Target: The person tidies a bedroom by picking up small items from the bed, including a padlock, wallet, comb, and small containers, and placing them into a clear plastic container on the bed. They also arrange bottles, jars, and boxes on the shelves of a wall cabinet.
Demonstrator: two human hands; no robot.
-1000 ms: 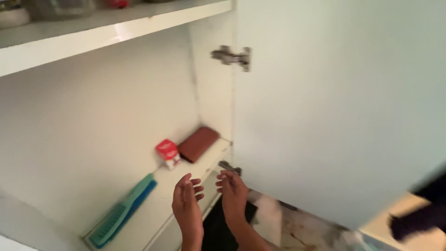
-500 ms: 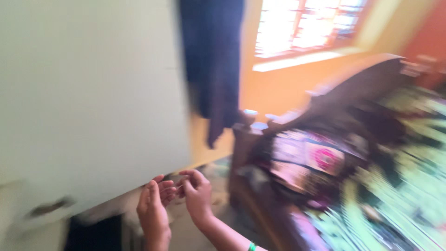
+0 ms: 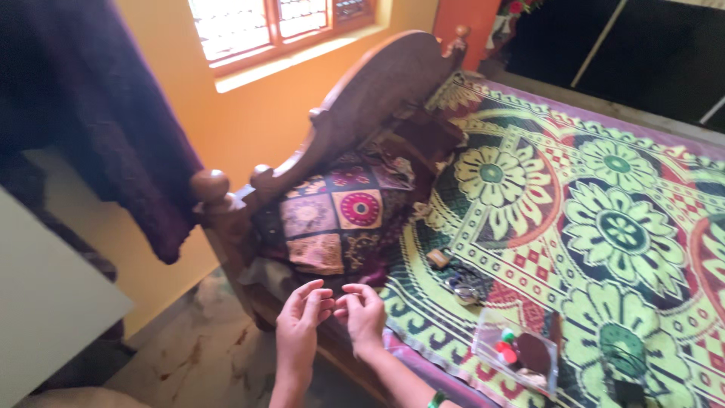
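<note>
Hands, left point(image 3: 298, 325) and right point(image 3: 364, 313), fingers loosely curled, empty, near bed point(image 3: 604, 227).

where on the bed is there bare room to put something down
The patterned bedspread lies free across its middle and far side, from the patchwork pillow toward the dark wall. It is crowded near the front edge: a clear plastic bag of small items, a small brown block and a shiny bit sit right of both hands.

Both forearms were bare, with no sleeves in view. The left hand point(image 3: 298, 332) wore nothing. A green bangle point(image 3: 436, 398) circled the wrist behind the right hand point(image 3: 363, 317).
</note>
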